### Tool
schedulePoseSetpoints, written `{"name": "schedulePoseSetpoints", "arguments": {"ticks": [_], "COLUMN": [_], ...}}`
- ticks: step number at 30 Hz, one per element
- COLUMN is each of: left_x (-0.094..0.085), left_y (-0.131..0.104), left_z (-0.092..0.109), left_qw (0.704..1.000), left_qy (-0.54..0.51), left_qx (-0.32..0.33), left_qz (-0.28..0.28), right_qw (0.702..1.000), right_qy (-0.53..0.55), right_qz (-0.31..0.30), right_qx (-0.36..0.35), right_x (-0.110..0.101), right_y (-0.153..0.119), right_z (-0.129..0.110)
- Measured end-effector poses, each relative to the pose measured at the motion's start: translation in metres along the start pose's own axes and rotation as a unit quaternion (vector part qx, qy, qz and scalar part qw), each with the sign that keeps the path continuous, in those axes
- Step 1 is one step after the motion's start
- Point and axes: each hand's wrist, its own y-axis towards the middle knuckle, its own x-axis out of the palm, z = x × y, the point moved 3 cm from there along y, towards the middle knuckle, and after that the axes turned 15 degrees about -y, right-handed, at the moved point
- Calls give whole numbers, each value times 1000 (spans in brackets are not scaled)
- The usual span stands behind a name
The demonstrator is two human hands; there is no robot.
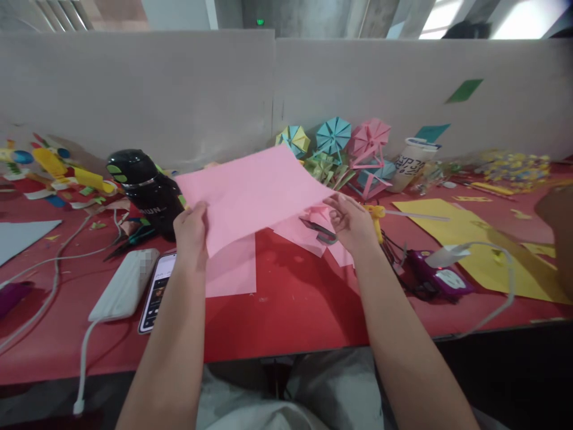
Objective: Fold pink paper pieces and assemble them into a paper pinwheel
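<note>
A sheet of pink paper [255,194] is held up above the table, tilted, between my two hands. My left hand [191,227] pinches its left edge, thumb on top. At its right corner my right hand [351,220] grips the paper between thumb and fingers. Another pink sheet [233,269] lies flat on the red table under the raised one, partly hidden by it. Near my right hand, scissors [320,229] with dark blades rest on more pink paper [298,234].
A black bottle [152,194], a white power bank [125,286] and a phone [156,292] stand or lie at left. Folded paper umbrellas [333,136] and a cup [414,164] are at the back. Yellow paper [483,251] and a purple device [439,275] lie right, near another person's arm [557,233].
</note>
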Motion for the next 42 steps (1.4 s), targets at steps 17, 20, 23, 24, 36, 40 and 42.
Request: {"name": "schedulePoseSetpoints", "arguments": {"ticks": [17,20,23,24,36,40,42], "left_x": [64,73,74,74,67,46,31], "left_y": [15,17,19,22,9,-7,-10], "left_z": [-40,-47,-50,-50,-54,-53,-57], "left_qw": [968,969,967,965,980,935,882], "left_qy": [-228,-190,-138,-135,-24,268,373], "left_qx": [-92,-155,-211,-220,-173,-31,-16], "left_qz": [57,3,-43,-47,-100,-231,-287], "right_qw": [989,985,982,981,969,964,962], "right_qy": [-28,-36,-37,-38,-55,-64,-70], "right_qz": [-145,-165,-184,-189,-238,-253,-259], "right_qx": [18,20,28,30,46,47,47], "right_x": [25,27,29,30,37,40,41], "right_y": [-19,-20,-22,-22,-29,-31,-31], "right_z": [2,3,4,4,13,14,16]}}
